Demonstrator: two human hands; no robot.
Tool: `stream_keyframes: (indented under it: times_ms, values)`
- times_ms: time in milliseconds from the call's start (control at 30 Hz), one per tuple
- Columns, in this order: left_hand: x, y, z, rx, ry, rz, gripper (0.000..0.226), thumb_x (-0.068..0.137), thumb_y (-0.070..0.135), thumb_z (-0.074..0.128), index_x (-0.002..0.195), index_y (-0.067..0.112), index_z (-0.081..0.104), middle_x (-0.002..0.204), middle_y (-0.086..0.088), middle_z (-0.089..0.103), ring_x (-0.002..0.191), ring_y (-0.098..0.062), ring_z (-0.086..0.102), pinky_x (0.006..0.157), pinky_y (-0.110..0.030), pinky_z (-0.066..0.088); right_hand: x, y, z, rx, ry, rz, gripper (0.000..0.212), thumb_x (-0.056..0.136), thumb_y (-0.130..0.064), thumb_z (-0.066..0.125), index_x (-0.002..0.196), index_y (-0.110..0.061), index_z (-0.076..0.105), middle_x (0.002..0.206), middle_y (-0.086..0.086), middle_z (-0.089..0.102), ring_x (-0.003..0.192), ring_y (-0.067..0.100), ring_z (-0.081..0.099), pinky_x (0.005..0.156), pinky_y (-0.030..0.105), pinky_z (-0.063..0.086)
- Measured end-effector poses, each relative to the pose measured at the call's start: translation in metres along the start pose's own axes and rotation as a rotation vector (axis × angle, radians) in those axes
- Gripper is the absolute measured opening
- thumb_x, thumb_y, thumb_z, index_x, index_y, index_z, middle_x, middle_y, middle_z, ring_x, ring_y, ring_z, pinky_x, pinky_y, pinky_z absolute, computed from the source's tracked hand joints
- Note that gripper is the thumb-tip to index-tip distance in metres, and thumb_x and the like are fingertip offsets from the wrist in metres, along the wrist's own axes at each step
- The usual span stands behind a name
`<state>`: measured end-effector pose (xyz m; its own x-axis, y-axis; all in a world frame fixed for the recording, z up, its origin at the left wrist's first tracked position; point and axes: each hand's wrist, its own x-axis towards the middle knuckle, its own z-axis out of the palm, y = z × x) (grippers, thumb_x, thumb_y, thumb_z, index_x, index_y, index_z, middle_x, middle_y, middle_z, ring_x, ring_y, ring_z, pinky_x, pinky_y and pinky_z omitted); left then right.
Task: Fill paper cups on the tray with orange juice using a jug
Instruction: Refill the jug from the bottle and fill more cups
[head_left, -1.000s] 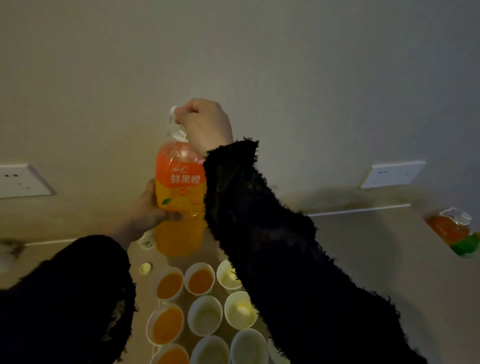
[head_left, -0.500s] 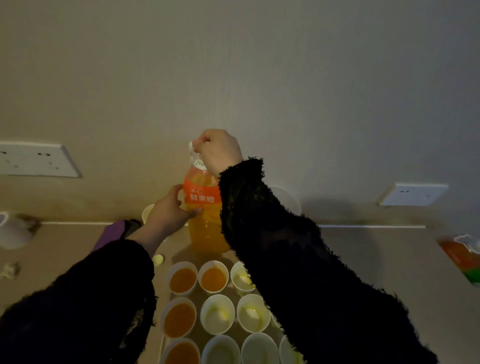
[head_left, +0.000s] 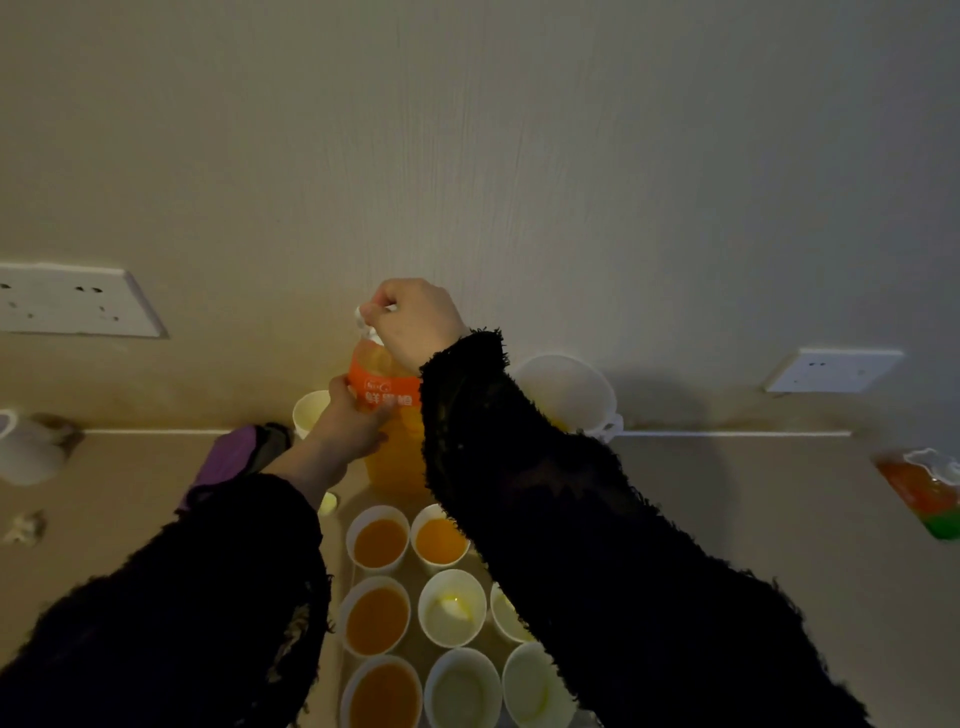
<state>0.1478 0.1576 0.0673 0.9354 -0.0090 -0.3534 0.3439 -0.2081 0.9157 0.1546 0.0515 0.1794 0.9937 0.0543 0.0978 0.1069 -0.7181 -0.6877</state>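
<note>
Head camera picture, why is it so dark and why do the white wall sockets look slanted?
Head view: the light is dim and yellowish, so the black fuzzy sleeves lose detail; the white round jug throws a soft shadow rightward on the wall; the wide-angle lens skews the white wall sockets near the edges.

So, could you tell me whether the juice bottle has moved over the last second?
Yes: the bottle has come down toward the counter behind the cups; it looks smaller now, while they look the same size.
</note>
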Motion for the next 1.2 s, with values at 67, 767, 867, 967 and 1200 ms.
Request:
stream_keyframes:
  times_ms: [67,767,867,967,1200]
  values:
    - [0.001,0.001,0.001,-0.011,-0.007,-0.002,0.066,0.091,0.030,0.060,0.140,0.016,0.018,0.099,-0.004,0.052,0.076,-0.022,0.056,0.058,-0.032,0.047,0.001,0.002,-0.002,-0.053,-0.021,-0.009,0.023,0.094,-0.030,0.053,0.093,-0.013,0.067,0.103,0.005,0.067,0.097,0.021,0.059,0.086,0.036,0.049]
    - [-0.072,-0.006,0.041,-0.067,0.357,-0.015,0.063,0.096,0.027,0.054,0.147,0.011,0.021,0.144,-0.015,0.040,0.124,-0.036,0.042,0.090,-0.042,0.037,-0.069,0.162,-0.098,0.007,0.272,0.300,0.040,0.097,-0.031,0.049,0.129,-0.007,0.055,0.133,0.010,0.056,0.122,0.024,0.051,0.102,0.029,0.036]
    - [-0.095,-0.013,0.058,-0.073,0.367,-0.032,0.054,0.098,0.026,0.051,0.145,0.011,0.028,0.142,-0.008,0.041,0.128,-0.032,0.041,0.089,-0.039,0.034,-0.073,0.221,-0.101,-0.059,0.207,0.454,0.043,0.096,-0.039,0.042,0.117,-0.006,0.060,0.126,0.015,0.059,0.113,0.029,0.056,0.095,0.034,0.041]
    - [-0.115,-0.025,0.073,-0.114,0.328,-0.081,0.057,0.098,0.028,0.050,0.147,0.012,0.027,0.148,-0.011,0.036,0.133,-0.032,0.036,0.093,-0.040,0.032,-0.075,0.253,-0.094,-0.107,-0.005,0.461,0.056,0.095,-0.055,0.025,0.100,-0.012,0.061,0.107,0.014,0.064,0.101,0.031,0.060,0.088,0.038,0.046]
    - [-0.146,-0.043,0.067,-0.157,0.306,-0.109,0.037,0.094,0.030,0.055,0.127,0.016,0.051,0.132,-0.012,0.052,0.124,-0.031,0.045,0.102,-0.045,0.035,-0.080,0.273,-0.066,0.311,-0.033,0.417,0.055,0.097,-0.053,0.034,0.130,-0.014,0.053,0.121,0.008,0.062,0.100,0.021,0.057,0.083,0.028,0.037]
